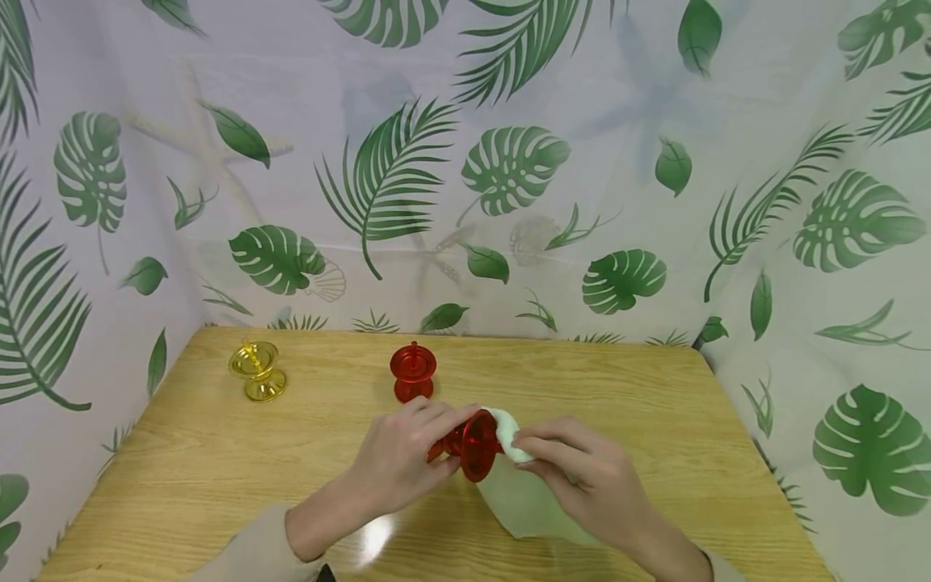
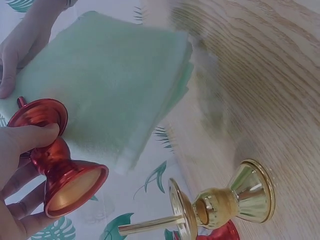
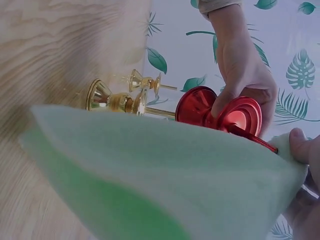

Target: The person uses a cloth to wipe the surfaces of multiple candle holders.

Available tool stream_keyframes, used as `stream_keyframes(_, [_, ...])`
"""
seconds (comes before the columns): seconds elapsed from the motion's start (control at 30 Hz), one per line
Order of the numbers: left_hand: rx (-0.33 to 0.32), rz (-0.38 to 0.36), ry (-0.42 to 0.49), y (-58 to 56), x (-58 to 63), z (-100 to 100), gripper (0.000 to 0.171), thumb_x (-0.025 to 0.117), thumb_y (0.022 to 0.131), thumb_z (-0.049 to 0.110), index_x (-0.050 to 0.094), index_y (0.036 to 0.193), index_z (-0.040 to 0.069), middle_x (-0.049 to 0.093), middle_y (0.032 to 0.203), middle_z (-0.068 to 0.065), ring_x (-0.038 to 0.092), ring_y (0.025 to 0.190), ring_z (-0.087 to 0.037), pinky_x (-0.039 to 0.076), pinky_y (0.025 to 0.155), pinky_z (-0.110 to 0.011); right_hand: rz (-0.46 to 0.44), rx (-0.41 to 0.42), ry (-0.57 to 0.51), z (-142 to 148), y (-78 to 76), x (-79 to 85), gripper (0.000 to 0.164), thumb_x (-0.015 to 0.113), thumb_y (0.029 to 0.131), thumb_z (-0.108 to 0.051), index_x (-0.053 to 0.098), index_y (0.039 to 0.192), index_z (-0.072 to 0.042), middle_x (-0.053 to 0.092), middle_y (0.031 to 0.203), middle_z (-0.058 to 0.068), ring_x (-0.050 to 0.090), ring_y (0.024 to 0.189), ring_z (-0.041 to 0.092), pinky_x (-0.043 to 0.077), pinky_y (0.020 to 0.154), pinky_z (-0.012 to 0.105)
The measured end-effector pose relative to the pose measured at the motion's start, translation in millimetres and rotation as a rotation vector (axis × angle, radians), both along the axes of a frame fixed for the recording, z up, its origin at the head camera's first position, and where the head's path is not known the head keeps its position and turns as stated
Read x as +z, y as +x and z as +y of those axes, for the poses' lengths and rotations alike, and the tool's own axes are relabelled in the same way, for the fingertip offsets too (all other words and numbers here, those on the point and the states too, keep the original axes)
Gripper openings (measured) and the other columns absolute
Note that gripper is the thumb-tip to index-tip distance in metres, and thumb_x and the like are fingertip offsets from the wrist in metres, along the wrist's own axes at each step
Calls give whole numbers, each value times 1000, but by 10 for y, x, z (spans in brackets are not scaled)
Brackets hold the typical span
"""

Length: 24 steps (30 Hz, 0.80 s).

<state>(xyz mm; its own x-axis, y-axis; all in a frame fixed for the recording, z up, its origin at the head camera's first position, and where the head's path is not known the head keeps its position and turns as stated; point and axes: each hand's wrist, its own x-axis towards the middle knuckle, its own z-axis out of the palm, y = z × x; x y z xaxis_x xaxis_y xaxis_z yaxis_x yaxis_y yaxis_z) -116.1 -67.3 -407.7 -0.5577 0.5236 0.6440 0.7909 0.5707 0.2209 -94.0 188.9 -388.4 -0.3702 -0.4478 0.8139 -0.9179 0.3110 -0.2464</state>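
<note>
A red metallic candle holder (image 1: 478,447) with a dish, a waisted stem and a thin spike lies tilted on its side in my left hand (image 1: 403,453). The left thumb (image 2: 37,136) presses along the stem below the dish, the other fingers behind it. My right hand (image 1: 582,469) pinches a folded pale green cloth (image 1: 534,501) between thumb and fingers. One bunched corner of that cloth meets the tip of the spike, as the right wrist view shows. The rest of the cloth hangs down below the right hand, partly hiding the table.
A second red candle holder (image 1: 413,373) stands upright behind my hands. At the back left is a gold candle holder (image 1: 259,372). The right wrist view holds two gold ones, a nearer gold candle holder (image 3: 117,101) among them. Leaf-patterned sheeting (image 1: 393,186) encloses the wooden table (image 1: 327,364).
</note>
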Motion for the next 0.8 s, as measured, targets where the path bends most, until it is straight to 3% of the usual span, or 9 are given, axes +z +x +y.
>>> stream_keyframes(0.2, [0,49,-5,-9,-9,26,60,98,70,16,75,125,15,80,98,5,67,79,-11,51,59,-17,-50,12,-52,7,7,-19,22,70,100,-19,80,105,0,78,98,14,73,84,19,59,76,14])
stream_keyframes(0.4, [5,82,-17,34,-6,93,60,98,71,17,76,126,16,80,97,5,69,82,-10,56,59,-19,-123,-59,2,-97,8,-44,26,66,102,-27,82,105,-6,80,98,8,75,84,19,58,76,14])
stream_keyframes(0.63, [16,97,-29,62,-5,135,57,98,71,16,76,124,18,80,98,6,69,84,-10,56,58,-20,-94,-100,72,-187,7,-64,26,64,102,-27,83,104,-8,79,98,5,76,83,19,59,73,15])
stream_keyframes(0.8, [15,77,-20,58,-15,124,56,97,72,14,76,124,18,79,95,6,68,81,-10,55,57,-19,-133,-112,83,-192,33,-76,14,76,94,-15,82,105,-10,77,101,4,76,84,18,58,73,14])
